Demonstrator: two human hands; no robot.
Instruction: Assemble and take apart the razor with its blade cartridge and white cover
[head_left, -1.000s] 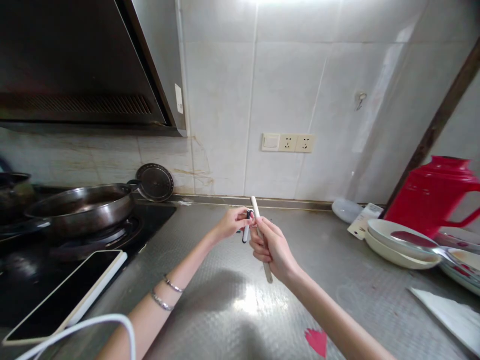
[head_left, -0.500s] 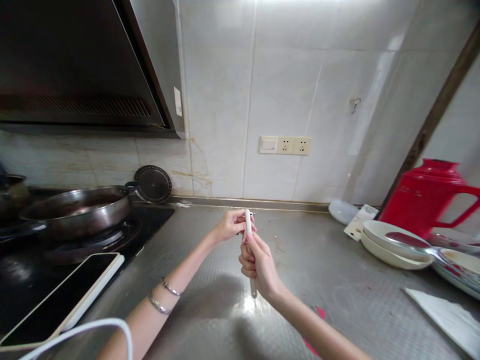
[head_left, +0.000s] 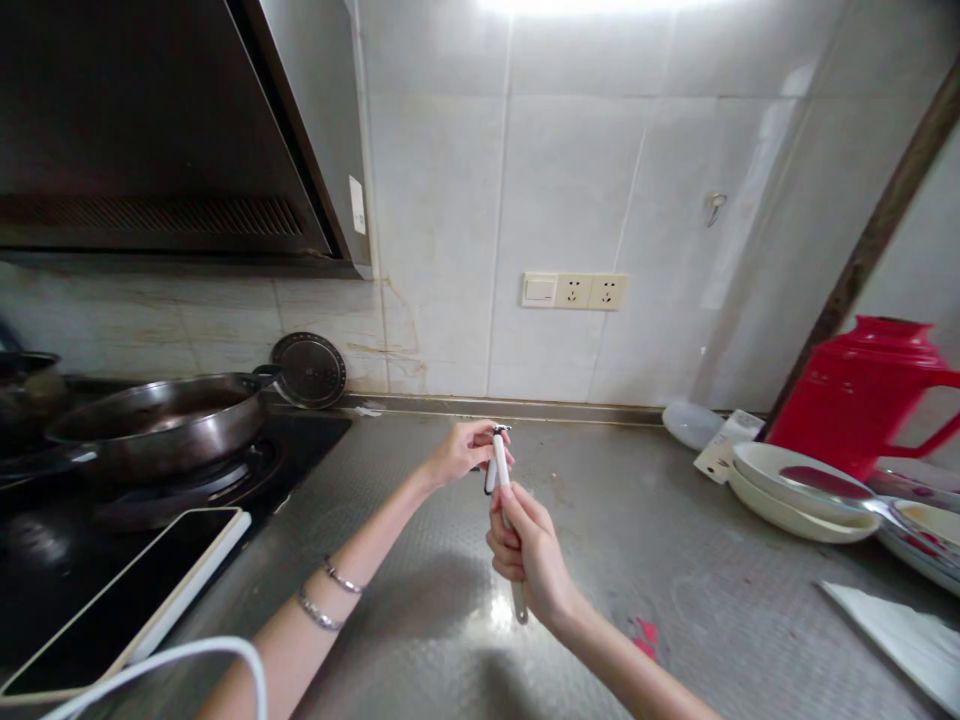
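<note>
Over the middle of the metal counter, my right hand (head_left: pixel 531 550) is wrapped around a slim white-handled tool (head_left: pixel 501 462). A holed end of its handle sticks out below my fist. My left hand (head_left: pixel 466 452) is closed at the upper end, its fingertips pinching near a small metal piece (head_left: pixel 502 429). A short pale piece with a dark edge (head_left: pixel 491 478) hangs beside the handle, under my left fingers. The exact kind of tool, and whether these pieces are joined, cannot be made out.
To the left, a steel pan (head_left: pixel 161 430) sits on the black stove (head_left: pixel 45 545), near a phone (head_left: pixel 124 605) and white cable (head_left: pixel 187 645). Stacked dishes (head_left: pixel 795 505), a red thermos jug (head_left: pixel 855 395) and a white card (head_left: pixel 729 445) stand right. Red scraps (head_left: pixel 645 636) lie near my right forearm.
My right hand has moved slightly down and right, drawing the white handle lower and tilting it. The metal piece and dark-edged piece show more clearly. My left hand stays nearly still.
</note>
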